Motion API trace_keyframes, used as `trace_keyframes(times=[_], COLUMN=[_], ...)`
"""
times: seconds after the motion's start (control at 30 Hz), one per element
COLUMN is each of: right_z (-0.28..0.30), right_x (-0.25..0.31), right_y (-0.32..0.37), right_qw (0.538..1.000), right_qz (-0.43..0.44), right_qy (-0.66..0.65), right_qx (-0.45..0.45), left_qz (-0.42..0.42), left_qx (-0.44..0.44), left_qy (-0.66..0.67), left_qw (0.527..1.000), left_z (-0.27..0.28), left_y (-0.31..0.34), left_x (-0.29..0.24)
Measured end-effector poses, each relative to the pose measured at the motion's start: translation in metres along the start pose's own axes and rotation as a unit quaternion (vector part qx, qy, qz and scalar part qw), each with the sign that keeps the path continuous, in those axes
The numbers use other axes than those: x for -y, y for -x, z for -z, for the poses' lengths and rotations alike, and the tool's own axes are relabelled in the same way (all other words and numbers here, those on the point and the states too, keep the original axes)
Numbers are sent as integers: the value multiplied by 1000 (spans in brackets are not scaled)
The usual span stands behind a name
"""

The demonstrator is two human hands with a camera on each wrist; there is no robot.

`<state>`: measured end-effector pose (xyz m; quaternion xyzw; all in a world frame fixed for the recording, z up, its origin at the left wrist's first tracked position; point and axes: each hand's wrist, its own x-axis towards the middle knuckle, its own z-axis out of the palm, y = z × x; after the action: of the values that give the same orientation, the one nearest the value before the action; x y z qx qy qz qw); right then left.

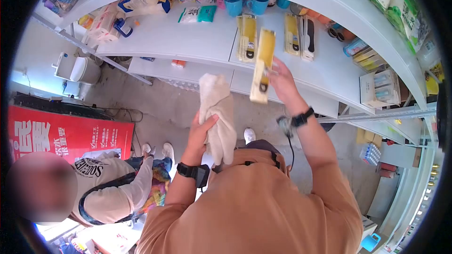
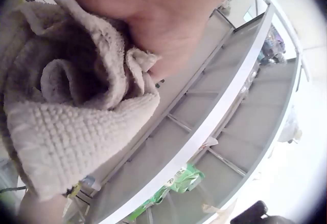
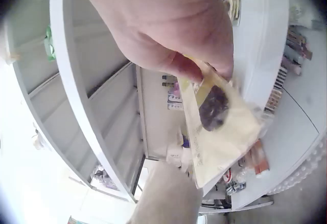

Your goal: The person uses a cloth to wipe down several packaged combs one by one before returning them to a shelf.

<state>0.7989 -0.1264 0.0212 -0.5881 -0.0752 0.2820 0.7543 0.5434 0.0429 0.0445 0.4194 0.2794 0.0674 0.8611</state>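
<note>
A light beige cloth (image 1: 217, 113), bunched lengthwise, is gripped by the left hand (image 1: 201, 134) in front of the chest. In the left wrist view the waffle-textured cloth (image 2: 76, 137) hangs in folds beside the left hand (image 2: 153, 24). The right hand (image 1: 282, 82) pinches a long yellow and cream package (image 1: 262, 68) at its side, held upright just off the shelf's front edge. Seen from the right wrist, the right hand (image 3: 179, 29) has thumb and fingers on the package (image 3: 219, 137), which has a dark oval on it.
Similar yellow packages (image 1: 247, 37) lie on the white shelf (image 1: 165, 35), near blue mugs (image 1: 233, 4) and a green-white packet (image 1: 197, 14). A box (image 1: 379, 88) stands at the right. Another person (image 1: 110, 186) is at the lower left, by a red banner (image 1: 70, 134).
</note>
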Motion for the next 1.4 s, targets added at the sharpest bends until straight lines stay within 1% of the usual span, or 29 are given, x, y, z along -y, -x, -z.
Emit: trace_keyframes(times=[0.07, 0.1, 0.17, 0.23, 0.3, 0.33, 0.37, 0.4, 0.43, 0.47, 0.53, 0.57, 0.63, 0.67, 0.73, 0.77, 0.83, 0.87, 0.9, 0.97, 1.0, 1.1, 1.13, 1.2, 1.23, 1.3, 1.33, 1.4], right_z=[4, 6, -1, -9, -2, 9, 10, 13, 17, 18, 16, 19, 24, 34, 65, 75, 94, 102, 108, 109, 103, 107, 110, 110, 115, 131, 139, 147], right_x=[0, -4, 6, 10, -6, -23, -27, -33, -37, -36, -22, -15, -1, 5, 17, 18, 22, 28, 30, 29, 34, 34, 34, 44, 44, 44, 42, 42], right_y=[-57, -82, -107, -135, -166, -186, -193, -198, -202, -200, -191, -187, -177, -176, -176, -173, -169, -170, -174, -178, -174, -187, -188, -184, -186, -197, -202, -202], right_qw=[1000, 999, 999, 999, 992, 981, 981, 960, 927, 927, 899, 898, 837, 836, 718, 716, 623, 642, 641, 629, 641, 658, 659, 688, 688, 785, 784, 777], right_qz=[22, 33, 25, 20, 63, 97, 93, 98, 103, 100, 89, 89, 156, 157, 242, 239, 99, 34, 36, 25, 4, -2, -2, 1, 2, 14, 14, 75], right_qy=[6, 15, 25, 33, 105, 169, 169, 260, 349, 351, 427, 427, 511, 511, 626, 627, 734, 737, 736, 758, 745, 726, 725, 699, 700, 597, 597, 588], right_qx=[-11, -19, -2, 18, -1, -11, -6, -46, -87, -87, -52, -55, -120, -125, -187, -190, -252, -209, -215, -168, -183, -201, -199, -195, -194, -167, -167, -214], left_qz=[-28, -29, -58, -64, -66, -66, -75, -82, -80, -77, -72, -69, -66, -60, -54, -46, -39, -39, -40, -39, -36, -38, -39, -50, -51, -51, -51, -55], left_qx=[-38, -42, -87, -115, -144, -151, -158, -163, -166, -177, -186, -185, -178, -178, -176, -164, -144, -142, -142, -135, -134, -134, -136, -136, -137, -138, -137, -143], left_qy=[30, 33, 37, 36, -1, 2, 13, 23, 24, 41, 59, 58, 55, 43, 30, 13, -5, 2, 8, 1, -3, -12, -12, -1, 0, 2, 2, 3], left_qw=[998, 998, 994, 991, 987, 986, 985, 983, 983, 980, 978, 979, 980, 981, 982, 985, 989, 989, 989, 990, 990, 990, 990, 989, 989, 989, 989, 988], left_z=[-1, -2, -4, -3, -2, -2, -2, -3, -4, -6, -8, -9, -11, -11, -13, -13, -18, -21, -25, -29, -30, -28, -27, -25, -24, -23, -22, -20], left_y=[6, 9, 18, 28, 37, 40, 42, 43, 44, 44, 42, 40, 34, 31, 25, 22, 16, 14, 11, 10, 11, 12, 13, 16, 17, 19, 19, 20], left_x=[-4, -4, -5, -4, 0, 2, 5, 7, 7, 8, 12, 14, 16, 16, 17, 17, 18, 17, 16, 16, 15, 15, 15, 15, 15, 11, 11, 10])
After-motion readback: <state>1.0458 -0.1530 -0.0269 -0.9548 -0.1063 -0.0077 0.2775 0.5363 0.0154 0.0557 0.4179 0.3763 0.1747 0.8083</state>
